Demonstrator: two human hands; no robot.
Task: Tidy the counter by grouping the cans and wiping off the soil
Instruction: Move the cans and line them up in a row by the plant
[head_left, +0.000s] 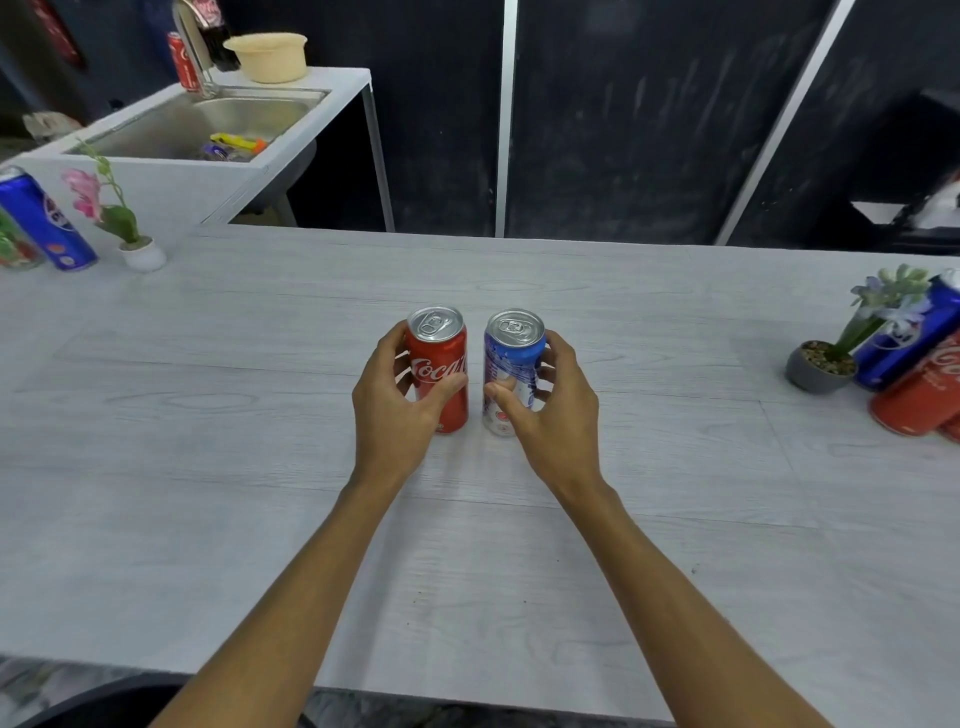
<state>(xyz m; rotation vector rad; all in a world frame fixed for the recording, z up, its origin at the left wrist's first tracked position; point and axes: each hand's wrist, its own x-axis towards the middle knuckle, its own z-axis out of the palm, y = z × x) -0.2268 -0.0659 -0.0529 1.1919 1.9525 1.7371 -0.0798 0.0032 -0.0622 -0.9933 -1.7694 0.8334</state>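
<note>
A pale wood-grain desk filled most of the view, and a red cola can stood upright near its middle. Far behind and to the left of the red cola can lay a steel sink, with a beige bowl on its far corner and a small red can by the tap.

The left hand gripped the red cola can, thumb across the front and fingers curled round its far side. Just right of the red cola can, apart by a narrow gap, a blue-and-white can stood upright in the grip of the right hand.

Well to the right of the red cola can, a blue can and a second red can appeared side by side at the frame edge, next to a grey plant pot. Well to its left stood a tall blue can and a white pot with a pink flower.

Nearer the person than the red cola can, a few dark specks dotted the desk.
</note>
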